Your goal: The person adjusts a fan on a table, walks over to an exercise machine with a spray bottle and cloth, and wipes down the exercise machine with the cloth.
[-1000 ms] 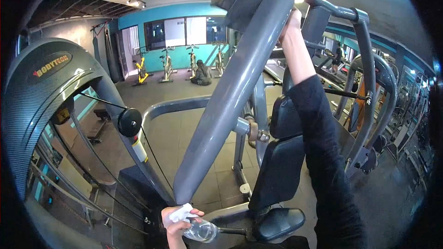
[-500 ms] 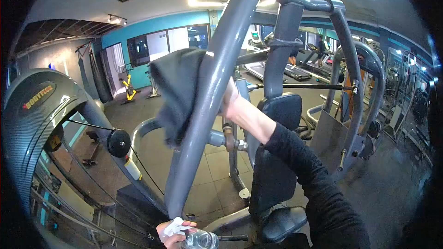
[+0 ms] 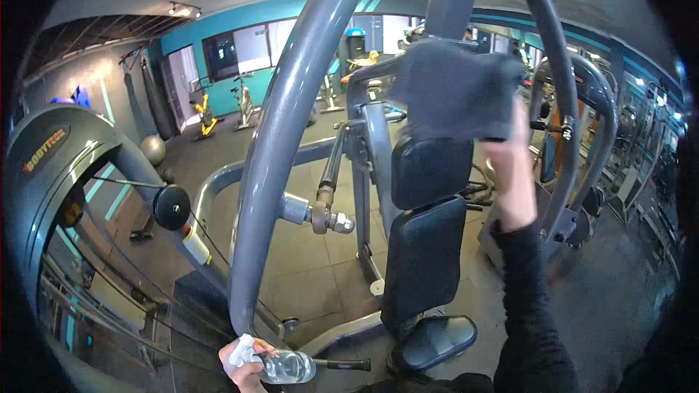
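Observation:
My right hand [image 3: 506, 147] is raised at the right of centre, blurred by motion, gripping a dark grey cloth [image 3: 462, 94]. The cloth spreads in front of the machine's upright post, just above the black back pad [image 3: 431, 171]; whether it touches either is unclear. At the bottom, my left hand [image 3: 244, 365] is wrapped round a clear plastic bottle [image 3: 291, 367], which lies tilted to the right. Something white [image 3: 245, 349] shows at the bottle's neck end; I cannot tell if it is a spray head or crumpled paper. Beside that hand rises a thick grey machine tube [image 3: 280, 113].
A black seat [image 3: 437, 342] is below the back pad. A weight-stack machine housing [image 3: 65, 145] with cables stands at left. A black handle [image 3: 348, 364] sticks out by the bottle. Exercise bikes [image 3: 206, 118] and more machines [image 3: 633, 167] stand farther back.
My right hand and the cloth have moved from behind the grey tube rightwards to the upright post above the back pad. The view has shifted slightly; my left hand still holds the bottle.

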`<state>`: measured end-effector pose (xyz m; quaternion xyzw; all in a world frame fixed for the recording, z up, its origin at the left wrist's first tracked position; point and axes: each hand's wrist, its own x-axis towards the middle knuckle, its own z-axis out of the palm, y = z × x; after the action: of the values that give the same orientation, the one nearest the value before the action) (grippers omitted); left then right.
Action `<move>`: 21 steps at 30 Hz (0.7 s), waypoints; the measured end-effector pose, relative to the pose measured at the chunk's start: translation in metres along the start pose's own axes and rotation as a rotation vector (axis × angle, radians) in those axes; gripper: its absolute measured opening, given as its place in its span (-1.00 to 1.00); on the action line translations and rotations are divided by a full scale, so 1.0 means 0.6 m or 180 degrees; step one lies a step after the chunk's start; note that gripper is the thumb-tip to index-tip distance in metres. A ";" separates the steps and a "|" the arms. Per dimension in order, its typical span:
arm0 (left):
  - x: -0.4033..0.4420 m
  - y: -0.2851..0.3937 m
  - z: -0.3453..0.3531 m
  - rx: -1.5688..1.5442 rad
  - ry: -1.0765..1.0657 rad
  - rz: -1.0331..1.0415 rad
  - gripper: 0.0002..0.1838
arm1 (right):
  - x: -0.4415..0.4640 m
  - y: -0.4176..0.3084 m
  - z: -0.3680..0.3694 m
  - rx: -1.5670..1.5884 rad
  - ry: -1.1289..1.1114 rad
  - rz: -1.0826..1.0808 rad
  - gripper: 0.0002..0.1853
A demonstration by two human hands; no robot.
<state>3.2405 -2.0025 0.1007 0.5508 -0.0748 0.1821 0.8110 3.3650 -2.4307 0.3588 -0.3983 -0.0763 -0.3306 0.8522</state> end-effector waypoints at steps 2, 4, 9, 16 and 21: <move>-0.001 -0.004 0.000 -0.0052 0.0023 0.0049 -0.61 | 0.011 -0.046 -0.022 -0.0019 -0.0133 -0.1111 -0.54; -0.001 -0.006 -0.004 -0.0031 0.0010 0.0125 -0.62 | 0.052 -0.094 -0.048 -0.0048 -0.0116 -0.2054 -0.53; -0.006 -0.022 0.004 -0.0030 0.0292 0.0624 -0.59 | 0.170 -0.210 -0.076 -0.2390 0.0569 -0.4798 -0.61; -0.060 -0.062 0.041 0.0727 0.1007 0.1147 -0.64 | 0.368 -0.223 0.129 -0.2875 0.1109 -0.6563 -0.34; -0.142 -0.107 0.118 0.0694 0.0908 0.0564 -0.64 | 0.397 -0.188 0.182 -0.4981 -0.1460 -0.4900 -0.47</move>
<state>3.1917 -2.1070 0.0450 0.5953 0.0128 0.3361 0.7297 3.4924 -2.5232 0.5967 -0.7224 -0.2287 -0.6451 -0.0984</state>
